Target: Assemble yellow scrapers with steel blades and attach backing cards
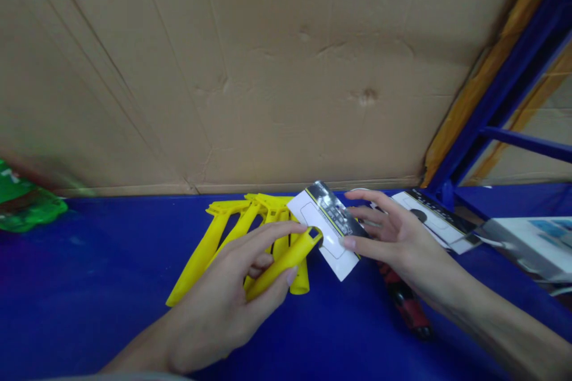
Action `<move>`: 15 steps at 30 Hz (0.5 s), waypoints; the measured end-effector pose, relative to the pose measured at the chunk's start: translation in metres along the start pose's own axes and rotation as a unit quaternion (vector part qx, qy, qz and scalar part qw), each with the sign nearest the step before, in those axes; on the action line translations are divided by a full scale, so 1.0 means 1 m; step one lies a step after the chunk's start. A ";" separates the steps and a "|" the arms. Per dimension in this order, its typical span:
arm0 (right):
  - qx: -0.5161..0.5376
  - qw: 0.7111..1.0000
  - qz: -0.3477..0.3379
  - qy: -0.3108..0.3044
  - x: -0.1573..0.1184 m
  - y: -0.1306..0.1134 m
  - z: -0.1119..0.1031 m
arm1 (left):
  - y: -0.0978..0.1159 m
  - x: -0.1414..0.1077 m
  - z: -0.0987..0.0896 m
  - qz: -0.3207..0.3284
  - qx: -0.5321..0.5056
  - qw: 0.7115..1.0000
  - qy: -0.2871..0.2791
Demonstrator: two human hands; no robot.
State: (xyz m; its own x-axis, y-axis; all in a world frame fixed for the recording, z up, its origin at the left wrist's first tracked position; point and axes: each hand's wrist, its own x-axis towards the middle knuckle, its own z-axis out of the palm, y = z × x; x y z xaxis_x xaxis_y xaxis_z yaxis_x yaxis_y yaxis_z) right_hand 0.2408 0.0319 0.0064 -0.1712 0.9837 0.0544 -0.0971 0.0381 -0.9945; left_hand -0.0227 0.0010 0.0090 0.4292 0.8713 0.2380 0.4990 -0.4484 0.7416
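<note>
I have a smooth yellow handle (286,259) held above the blue bench (339,333), slanting so its upper end points toward the back edge and to the right. I can see a squared opening at that end, with a dark patch beside it; the lower end is hidden from me. Just right of it I have a flat, glossy card (328,231), also held up and turned askew, one corner toward the bench's back edge. I make out a black band with pale print, a thin yellow line, and a white panel bearing an outlined shape. I can't tell whether the two touch.
</note>
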 end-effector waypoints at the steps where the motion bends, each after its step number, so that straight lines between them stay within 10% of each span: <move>1: -0.004 1.000 -0.003 0.015 0.000 -0.002 -0.002 | 0.000 -0.001 -0.003 0.007 0.018 1.000 -0.002; 15: 0.095 0.994 -0.043 -0.009 0.011 -0.012 0.015 | 0.003 -0.001 -0.018 0.138 0.234 0.962 0.039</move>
State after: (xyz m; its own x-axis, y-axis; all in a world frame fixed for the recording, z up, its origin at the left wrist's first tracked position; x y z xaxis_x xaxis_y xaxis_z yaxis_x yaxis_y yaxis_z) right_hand 0.2255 0.0393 0.0206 -0.1711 0.9749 0.1423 -0.2961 0.0868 -0.9512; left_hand -0.0345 0.0023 0.0223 0.5448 0.7103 0.4457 0.6662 -0.6894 0.2844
